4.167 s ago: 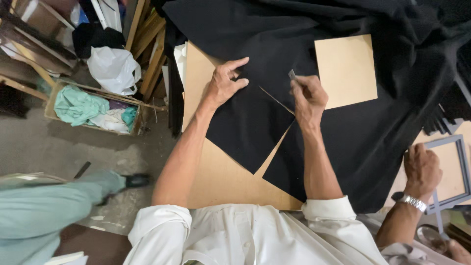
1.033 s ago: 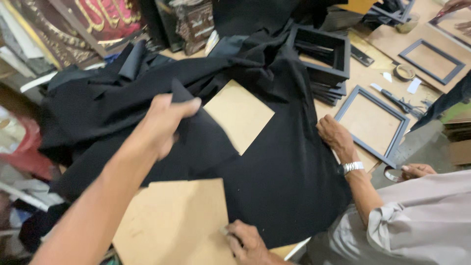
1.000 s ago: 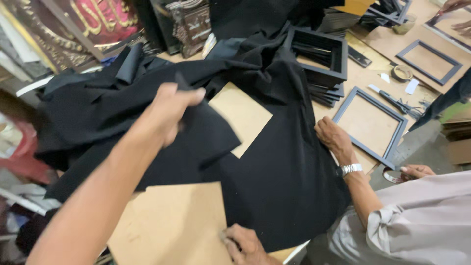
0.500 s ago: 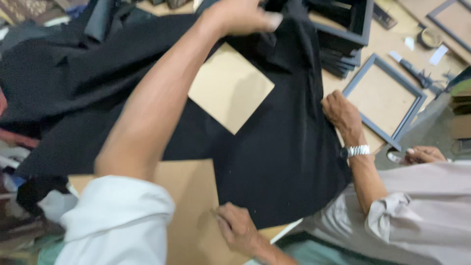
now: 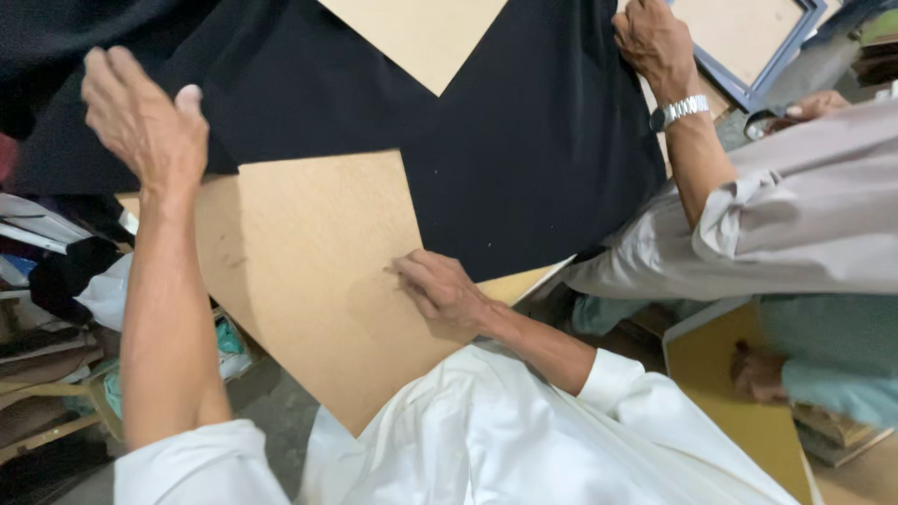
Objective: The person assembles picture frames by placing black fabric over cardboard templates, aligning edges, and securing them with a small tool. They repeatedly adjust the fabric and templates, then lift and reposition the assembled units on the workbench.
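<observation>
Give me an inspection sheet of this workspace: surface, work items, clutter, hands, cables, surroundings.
Surface: large tan fibreboard sheet, partly covered by cloth.
Work items: black fabric sheet spread flat; a smaller tan board square lies on it.
Clutter: dark-framed board panel at top right; yellow board at lower right.
Hands: left hand at the black fabric's edge; right hand pressed flat on the large board. A co-worker's hand with a wristwatch rests on the fabric.
Cables: nothing seen.
Surroundings: bundles of cloth and bags on the floor at left.
</observation>
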Demonstrator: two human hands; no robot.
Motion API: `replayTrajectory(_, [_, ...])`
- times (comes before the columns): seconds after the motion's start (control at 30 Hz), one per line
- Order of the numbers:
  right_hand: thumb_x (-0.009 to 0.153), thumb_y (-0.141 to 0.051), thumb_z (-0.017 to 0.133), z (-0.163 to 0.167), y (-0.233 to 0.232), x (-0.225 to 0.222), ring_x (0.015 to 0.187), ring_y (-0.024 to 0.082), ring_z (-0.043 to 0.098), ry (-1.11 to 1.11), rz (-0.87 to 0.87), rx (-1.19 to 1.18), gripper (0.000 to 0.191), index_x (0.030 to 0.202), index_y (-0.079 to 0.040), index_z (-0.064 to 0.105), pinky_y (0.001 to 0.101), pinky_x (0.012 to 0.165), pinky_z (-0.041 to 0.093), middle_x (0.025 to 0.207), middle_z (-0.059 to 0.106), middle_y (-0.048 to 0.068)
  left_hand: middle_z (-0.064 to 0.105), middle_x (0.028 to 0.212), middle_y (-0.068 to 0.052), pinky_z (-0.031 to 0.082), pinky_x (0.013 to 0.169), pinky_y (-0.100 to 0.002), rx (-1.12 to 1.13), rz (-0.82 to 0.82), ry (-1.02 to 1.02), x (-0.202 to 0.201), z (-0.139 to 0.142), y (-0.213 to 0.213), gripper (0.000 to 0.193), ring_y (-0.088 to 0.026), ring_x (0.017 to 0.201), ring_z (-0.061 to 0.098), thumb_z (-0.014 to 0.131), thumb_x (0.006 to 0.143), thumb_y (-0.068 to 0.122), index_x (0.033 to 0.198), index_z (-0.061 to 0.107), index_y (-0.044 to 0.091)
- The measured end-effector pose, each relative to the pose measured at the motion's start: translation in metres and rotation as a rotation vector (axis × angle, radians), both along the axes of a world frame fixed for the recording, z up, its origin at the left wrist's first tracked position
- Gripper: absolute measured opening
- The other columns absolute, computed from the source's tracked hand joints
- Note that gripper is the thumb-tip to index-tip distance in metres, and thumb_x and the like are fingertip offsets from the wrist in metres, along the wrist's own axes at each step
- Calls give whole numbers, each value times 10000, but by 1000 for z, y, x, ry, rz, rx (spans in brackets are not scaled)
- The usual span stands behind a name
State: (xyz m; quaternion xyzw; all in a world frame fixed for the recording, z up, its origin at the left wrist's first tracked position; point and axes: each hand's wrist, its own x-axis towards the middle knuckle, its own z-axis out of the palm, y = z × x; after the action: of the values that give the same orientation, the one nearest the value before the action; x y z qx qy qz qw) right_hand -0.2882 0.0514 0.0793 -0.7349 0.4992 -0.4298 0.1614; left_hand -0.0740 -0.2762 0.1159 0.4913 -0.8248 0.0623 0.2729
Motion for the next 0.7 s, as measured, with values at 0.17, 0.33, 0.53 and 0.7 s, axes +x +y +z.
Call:
replayTrajectory(0.17, [999,-117,663,2,-7,60,861,313,632,192,176,276,218,1201,-39,639,443,765,513,990,636,135,532,1370,-275,375,1012,-585,78,75,-55,24,-27,4,511,-453,1269,470,815,954,327,1166,672,-115])
replayTrajectory(0.33, [1022,-198,614,18,-4,69,1066,351,596,249,-51,29,430,1386,13,525,459,893,501,1248,580,200,564,1219,-248,360,978,-586,213,71,122,4,-13,7,620,-413,1146,504,656,1091,511,1203,674,-99])
replayTrajectory(0.53, [827,-285,723,22,31,25,938,331,518,560,-521,178,610,1282,89,564,467,778,413,1063,561,201,585,1117,-262,403,903,-573,133,19,-1,-19,-5,2,684,-417,1062,542,735,1002,583,1084,692,-94])
replayTrajectory(0.7, [844,-1,637,17,17,17,951,304,524,644,-538,200,402,1244,17,608,421,838,448,987,511,138,623,1142,-211,447,878,-550,106,-57,-1,-22,-8,-20,238,-371,1031,623,746,948,159,1107,708,-14])
